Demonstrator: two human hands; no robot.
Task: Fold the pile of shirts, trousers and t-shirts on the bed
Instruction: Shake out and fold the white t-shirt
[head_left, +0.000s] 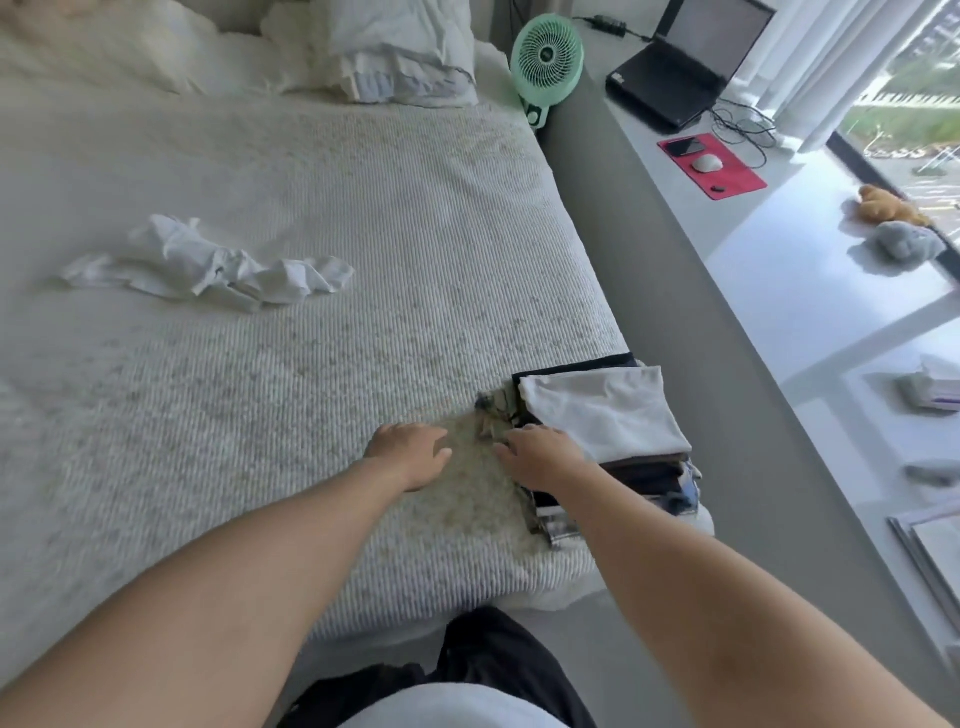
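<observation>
A stack of folded clothes (613, 441) sits at the bed's near right corner, with a white folded piece (602, 410) on top and dark layers under it. My right hand (540, 457) rests against the stack's left side, fingers loosely spread. Just left of it, my left hand (410, 452) hovers over or lies on the cream bedspread (311, 234), fingers relaxed and holding nothing. A patterned garment edge (491, 410) sticks out at the stack's left. One crumpled white garment (208, 267) lies unfolded at the bed's middle left.
Pillows (395, 47) are heaped at the head of the bed. A green fan (545, 62) stands at the bed's far right corner. On the white ledge to the right are a laptop (685, 62), a red mouse pad (711, 163) and soft toys (893, 223).
</observation>
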